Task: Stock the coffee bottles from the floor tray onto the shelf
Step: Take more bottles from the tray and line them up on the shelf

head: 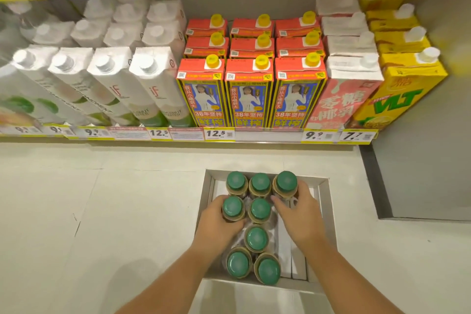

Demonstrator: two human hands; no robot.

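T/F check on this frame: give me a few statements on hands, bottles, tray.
1. Eight green-capped bottles stand in the tray. True.
2. The left hand holds a carton. False: it grips a left-column bottle in the tray.
3. The right hand grips the back-right bottle. True.
4. The tray sits on the shelf. False: it is on the floor, in front of the shelf.
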